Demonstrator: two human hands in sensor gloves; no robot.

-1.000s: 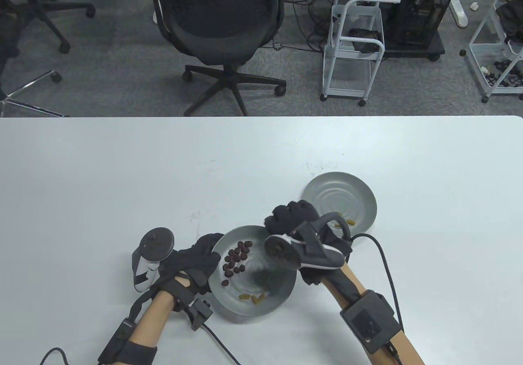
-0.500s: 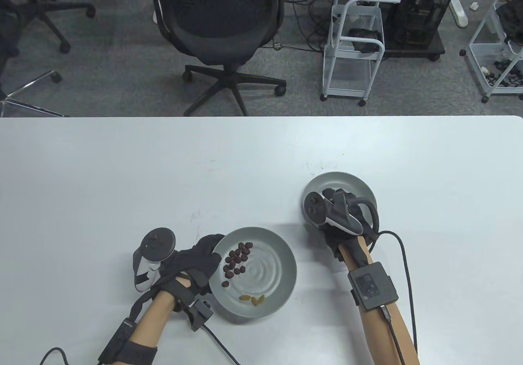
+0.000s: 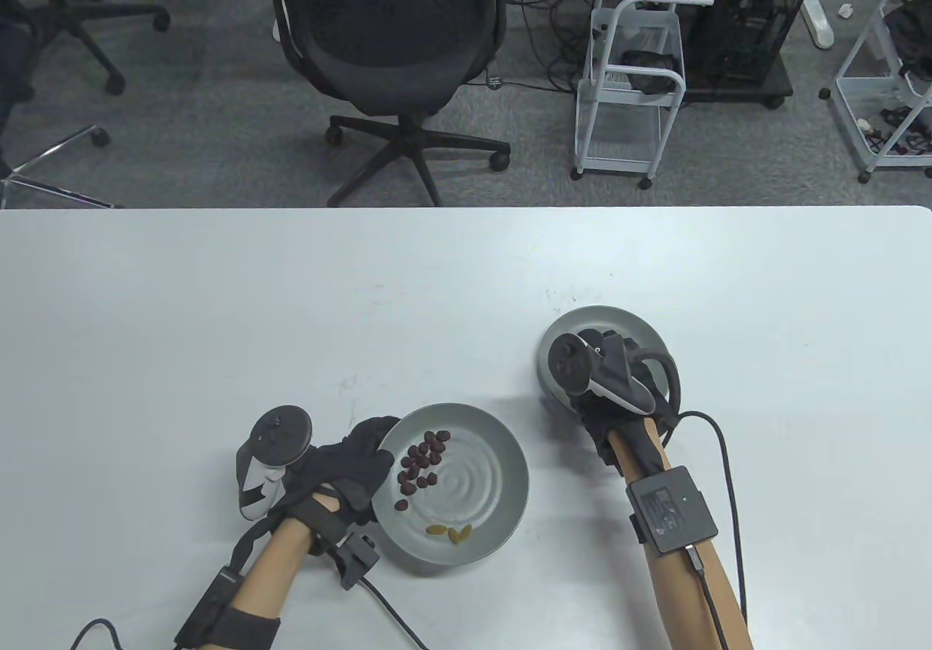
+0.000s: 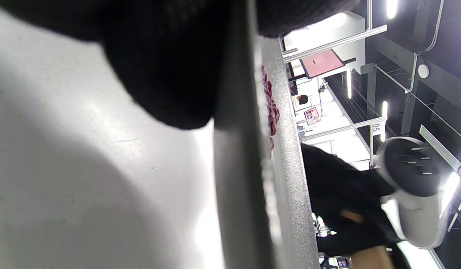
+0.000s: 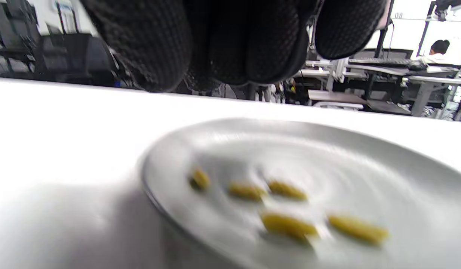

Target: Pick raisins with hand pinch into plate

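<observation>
The left hand (image 3: 342, 464) rests on the white tabletop (image 3: 218, 315) at the near-left rim of the nearer plate (image 3: 480, 461), its gloved fingers (image 4: 166, 74) pressed against the plate's outer wall and rim, as the left wrist view shows from close up; whether the thumb closes over the rim cannot be told. Inside this plate, just beyond the left hand's fingertips, lies a cluster of dark red raisins (image 3: 421, 466), and toward the near edge of the same plate, to the right of that hand, lie a few yellow raisins (image 3: 450, 531) close together. Farther out and well to the right, the right hand (image 3: 608, 388) hangs above the farther plate (image 3: 641, 330), which stands apart from the nearer plate on the tabletop; the tracker (image 3: 571, 366) strapped to the back of the hand covers most of that plate in the table view. In the right wrist view the right hand's fingertips (image 5: 245, 45) are bunched closely together above the plate's surface, and nothing can be seen between them; whether they still pinch a raisin cannot be told. Directly below and beyond those fingertips, five golden raisins (image 5: 286, 226) lie scattered on the farther plate's floor, somewhat blurred. Beyond the far edge of the tabletop, away from both hands, stand a black office chair (image 3: 393, 46) and a white cart (image 3: 630, 89) on the grey carpet.
</observation>
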